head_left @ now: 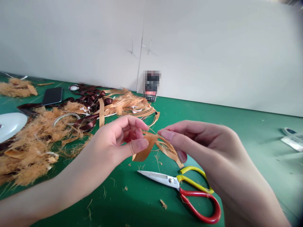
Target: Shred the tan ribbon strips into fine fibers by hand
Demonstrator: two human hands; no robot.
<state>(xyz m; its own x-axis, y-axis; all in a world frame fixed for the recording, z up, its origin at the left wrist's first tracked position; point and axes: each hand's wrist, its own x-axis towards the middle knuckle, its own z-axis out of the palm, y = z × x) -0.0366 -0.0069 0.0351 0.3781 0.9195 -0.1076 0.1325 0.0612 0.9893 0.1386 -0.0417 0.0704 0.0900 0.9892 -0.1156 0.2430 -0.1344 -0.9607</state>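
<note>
Left hand [113,145] pinching tan ribbon [142,153] above green bench [118,203], near scissors [169,179]; right hand [208,149] seemingly pinching fine threads [153,130] at ribbon's corner. Overly sharp pull could snap threads or slip ribbon from light fingertip hold.

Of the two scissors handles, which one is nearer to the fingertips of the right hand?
The yellow handle: in the picture it lies higher, just below the right hand. The red handle lies lower, farther from the fingertips.

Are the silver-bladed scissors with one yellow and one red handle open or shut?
Shut: the silver-bladed scissors lie on the green tabletop with their blades together, tapering to a single tip.
</note>
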